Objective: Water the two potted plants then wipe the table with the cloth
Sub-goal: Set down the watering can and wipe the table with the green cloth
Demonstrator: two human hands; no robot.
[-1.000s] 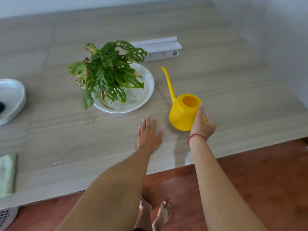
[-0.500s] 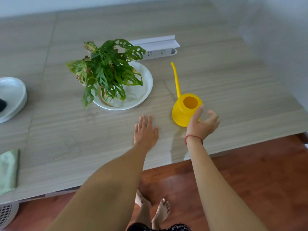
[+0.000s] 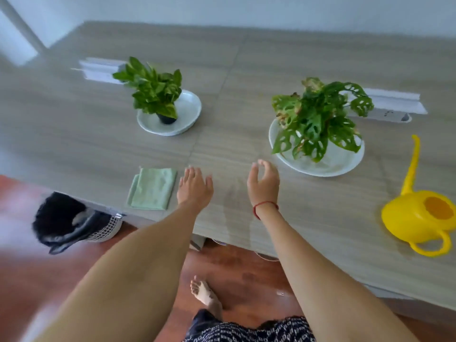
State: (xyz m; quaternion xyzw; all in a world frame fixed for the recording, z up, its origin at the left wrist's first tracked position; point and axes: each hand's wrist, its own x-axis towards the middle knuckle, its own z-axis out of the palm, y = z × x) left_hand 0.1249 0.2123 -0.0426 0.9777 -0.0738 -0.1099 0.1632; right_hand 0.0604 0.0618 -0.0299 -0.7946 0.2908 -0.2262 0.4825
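Note:
Two potted plants stand on white plates: a small leafy one (image 3: 154, 88) at the left and a holey-leaved one (image 3: 318, 118) at the right. The yellow watering can (image 3: 419, 215) sits on the table at the far right, nobody touching it. A folded green cloth (image 3: 153, 188) lies near the table's front edge. My left hand (image 3: 195, 188) hovers flat just right of the cloth, fingers apart. My right hand (image 3: 264, 185), with a red string on the wrist, is empty with curled fingers, in front of the right plant's plate (image 3: 333, 166).
A white power strip (image 3: 392, 112) lies behind the right plant, and a blurred white object (image 3: 98, 71) sits behind the left one. A bin with a black bag (image 3: 71, 218) stands on the red floor under the table's left edge. My bare foot (image 3: 206, 294) is below.
My right hand has let go of the watering can and swung left; the can stays on the table. My view has turned left, bringing the second plant and the cloth into sight.

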